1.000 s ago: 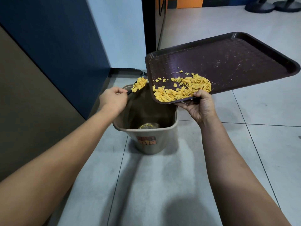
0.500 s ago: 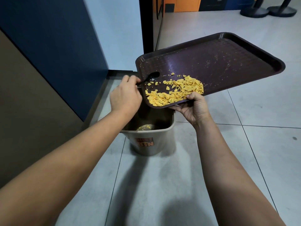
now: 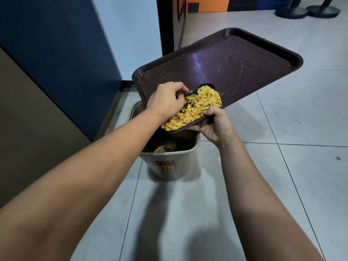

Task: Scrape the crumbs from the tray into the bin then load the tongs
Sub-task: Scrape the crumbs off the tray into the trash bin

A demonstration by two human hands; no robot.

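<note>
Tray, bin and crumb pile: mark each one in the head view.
tray (image 3: 235,59), head view, bare middle of its dark surface.
bin (image 3: 180,166), head view, front outer wall beside the label.
crumb pile (image 3: 199,106), head view, middle of the yellow heap.

Canteen or office break area: grey tiled floor (image 3: 282,119), blue partition wall (image 3: 56,44), round stand bases (image 3: 308,9), serving tray (image 3: 235,59).

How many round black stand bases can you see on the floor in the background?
2. Both sit at the top right of the view, side by side on the tiled floor: one base on the left, the other base just right of it. More may be hidden beyond the frame.
</note>
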